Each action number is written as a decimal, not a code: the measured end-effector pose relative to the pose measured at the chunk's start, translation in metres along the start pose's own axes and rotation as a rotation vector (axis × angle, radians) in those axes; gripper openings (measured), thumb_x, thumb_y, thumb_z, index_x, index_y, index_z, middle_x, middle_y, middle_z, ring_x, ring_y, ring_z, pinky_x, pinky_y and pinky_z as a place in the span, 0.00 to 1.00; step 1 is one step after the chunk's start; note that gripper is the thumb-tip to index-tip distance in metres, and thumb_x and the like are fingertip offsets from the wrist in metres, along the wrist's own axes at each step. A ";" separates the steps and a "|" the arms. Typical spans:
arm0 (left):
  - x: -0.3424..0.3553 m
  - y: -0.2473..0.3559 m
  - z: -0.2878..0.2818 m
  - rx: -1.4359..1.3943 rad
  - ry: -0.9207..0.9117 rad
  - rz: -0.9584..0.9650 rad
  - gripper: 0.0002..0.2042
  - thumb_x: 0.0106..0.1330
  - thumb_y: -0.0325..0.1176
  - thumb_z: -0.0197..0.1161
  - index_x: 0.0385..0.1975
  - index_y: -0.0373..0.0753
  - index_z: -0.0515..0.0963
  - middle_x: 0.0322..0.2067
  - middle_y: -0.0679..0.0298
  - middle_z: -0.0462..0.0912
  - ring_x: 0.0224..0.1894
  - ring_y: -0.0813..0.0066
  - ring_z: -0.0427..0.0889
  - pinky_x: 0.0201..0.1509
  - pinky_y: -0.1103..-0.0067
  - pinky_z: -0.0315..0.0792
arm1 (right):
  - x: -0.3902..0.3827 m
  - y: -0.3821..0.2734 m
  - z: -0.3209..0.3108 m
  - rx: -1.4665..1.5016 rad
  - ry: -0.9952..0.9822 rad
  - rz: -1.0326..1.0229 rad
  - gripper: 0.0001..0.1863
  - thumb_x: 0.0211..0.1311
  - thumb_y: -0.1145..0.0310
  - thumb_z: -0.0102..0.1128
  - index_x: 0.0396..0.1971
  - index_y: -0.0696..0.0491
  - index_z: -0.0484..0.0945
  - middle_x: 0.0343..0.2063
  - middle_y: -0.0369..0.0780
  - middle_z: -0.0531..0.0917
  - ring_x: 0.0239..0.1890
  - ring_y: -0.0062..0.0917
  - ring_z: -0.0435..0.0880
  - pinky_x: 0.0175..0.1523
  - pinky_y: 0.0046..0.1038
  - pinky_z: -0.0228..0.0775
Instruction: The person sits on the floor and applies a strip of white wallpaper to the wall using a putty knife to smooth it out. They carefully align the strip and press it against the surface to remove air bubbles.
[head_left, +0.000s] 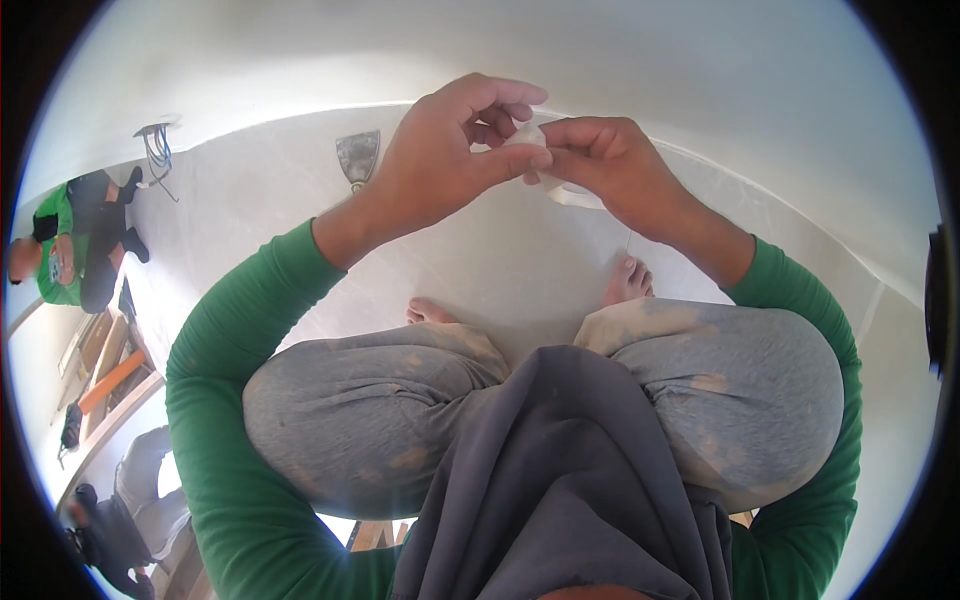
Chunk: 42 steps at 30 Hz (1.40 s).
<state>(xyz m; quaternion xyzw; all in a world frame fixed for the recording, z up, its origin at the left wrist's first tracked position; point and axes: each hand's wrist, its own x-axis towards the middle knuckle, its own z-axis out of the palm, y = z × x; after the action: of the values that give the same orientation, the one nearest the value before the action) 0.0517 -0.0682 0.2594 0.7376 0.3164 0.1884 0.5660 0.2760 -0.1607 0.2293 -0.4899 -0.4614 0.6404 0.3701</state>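
In front of me, I hold a crumpled white strip (pixel 528 135) that looks like tape between both hands. The thumb and curled fingers of my left hand (pixel 440 150) close round its bunched end. My right hand (pixel 615 165) pinches it from the other side, thumb against forefinger. A flat white loop (pixel 575 196) of the strip hangs below the right fingers. My palms hide part of it. Just left of my left wrist is a wide-bladed putty knife (pixel 357 155), its blade smeared grey; my forearm covers most of its handle.
A pale wall (pixel 600 60) curves close beyond my hands. Loose wires (pixel 157 158) stick out of it at the left. A person in green (pixel 75 240) sits far left; another person (pixel 120 520) is lower left, near wooden boards and an orange bar (pixel 112 381).
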 end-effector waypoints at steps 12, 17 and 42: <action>-0.001 0.007 -0.001 0.275 -0.012 -0.009 0.17 0.65 0.34 0.82 0.50 0.34 0.87 0.44 0.61 0.90 0.38 0.77 0.87 0.46 0.79 0.82 | 0.001 0.009 0.001 0.002 0.033 -0.053 0.10 0.76 0.66 0.66 0.44 0.55 0.91 0.29 0.29 0.84 0.32 0.12 0.73 0.40 0.24 0.68; 0.003 0.004 -0.005 0.144 0.073 -0.077 0.14 0.68 0.33 0.80 0.49 0.35 0.86 0.38 0.64 0.91 0.38 0.80 0.88 0.43 0.81 0.80 | -0.004 -0.002 0.005 -0.163 0.031 -0.022 0.11 0.76 0.65 0.67 0.46 0.55 0.92 0.31 0.30 0.87 0.32 0.12 0.75 0.40 0.24 0.70; 0.001 0.005 -0.003 0.285 0.102 0.238 0.12 0.71 0.24 0.74 0.53 0.34 0.85 0.44 0.64 0.85 0.41 0.79 0.85 0.46 0.80 0.80 | -0.006 -0.004 0.001 0.010 -0.054 -0.011 0.14 0.81 0.66 0.66 0.57 0.57 0.89 0.44 0.36 0.94 0.52 0.17 0.87 0.64 0.28 0.76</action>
<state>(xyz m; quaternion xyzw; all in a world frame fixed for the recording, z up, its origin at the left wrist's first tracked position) 0.0514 -0.0664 0.2648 0.8320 0.2789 0.2443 0.4127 0.2761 -0.1654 0.2355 -0.4680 -0.4708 0.6536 0.3636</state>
